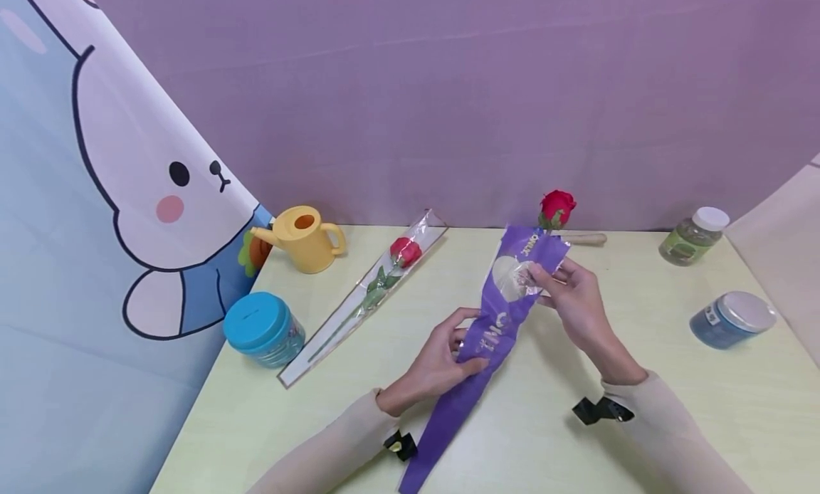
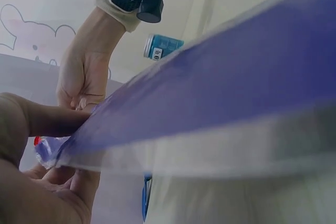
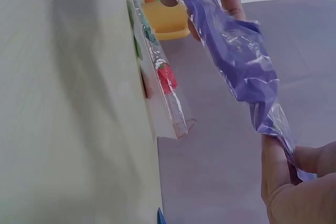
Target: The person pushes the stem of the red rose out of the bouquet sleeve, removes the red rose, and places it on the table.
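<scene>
Both hands hold a purple printed flower sleeve with a clear window, slanting over the table. My left hand grips it around the middle, thumb in front and fingers at its far side. Near the wide top end, my right hand pinches the right edge between thumb and fingers. In the right wrist view the sleeve looks creased and twisted between the hands. A red rose shows just above the sleeve's top edge; its stem is hidden.
Left of the sleeve lies another red rose in a clear wrapper. A yellow watering can and blue-lidded jar stand at left. At right are a white-capped jar and blue jar. A wooden handle lies behind the sleeve.
</scene>
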### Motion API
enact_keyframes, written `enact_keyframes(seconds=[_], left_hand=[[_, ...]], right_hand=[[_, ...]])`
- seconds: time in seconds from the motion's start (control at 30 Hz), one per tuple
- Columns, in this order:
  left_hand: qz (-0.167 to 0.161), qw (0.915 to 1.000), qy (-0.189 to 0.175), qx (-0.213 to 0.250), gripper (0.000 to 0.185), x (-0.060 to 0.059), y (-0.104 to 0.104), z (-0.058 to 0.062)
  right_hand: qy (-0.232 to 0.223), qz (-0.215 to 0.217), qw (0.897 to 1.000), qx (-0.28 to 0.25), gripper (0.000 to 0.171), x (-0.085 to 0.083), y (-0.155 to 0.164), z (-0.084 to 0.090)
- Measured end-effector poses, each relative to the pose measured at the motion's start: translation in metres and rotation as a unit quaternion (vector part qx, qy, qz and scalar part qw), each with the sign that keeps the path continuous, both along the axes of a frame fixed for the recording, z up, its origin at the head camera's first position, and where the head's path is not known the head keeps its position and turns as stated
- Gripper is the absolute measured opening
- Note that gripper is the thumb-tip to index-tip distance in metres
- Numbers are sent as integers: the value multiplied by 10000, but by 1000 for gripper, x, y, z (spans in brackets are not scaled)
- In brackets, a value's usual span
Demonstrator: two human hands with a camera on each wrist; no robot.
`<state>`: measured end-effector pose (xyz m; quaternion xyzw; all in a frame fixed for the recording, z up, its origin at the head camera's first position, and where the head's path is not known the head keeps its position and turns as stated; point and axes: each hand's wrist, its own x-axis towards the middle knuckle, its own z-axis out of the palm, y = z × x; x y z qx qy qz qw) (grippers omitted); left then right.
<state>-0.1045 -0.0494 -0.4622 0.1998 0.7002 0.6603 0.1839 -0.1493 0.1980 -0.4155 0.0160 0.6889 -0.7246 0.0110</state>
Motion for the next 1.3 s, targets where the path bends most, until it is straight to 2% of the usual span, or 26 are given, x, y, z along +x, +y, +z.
enact_keyframes(seconds=[0.23,0.43,0.63,0.8,1.0,1.3], left_hand=[[233,9995,188,-84,61,-1,0,-1],[206,9997,149,10,59,-1,-1,-1],[201,9997,144,-48,58,-1,-1,-2],[67,9996,147,-221,57,-1,0,-2],[16,9985,162,-516,59,3,-1,1],[-113,9997,-185,-150,63,6,-3,-2]], right_hand=[[-20,306,9987,406,51,2,-9,-7],[-41,387,9985,393,50,2,-13,-13],[-69,443,9979,477,47,3,-14,-15],[76,442,9976,519,47,2,-11,-13],[161,279,9992,244,47,1,-7,-7],[414,-25,9978,-508,30,-4,7,4]])
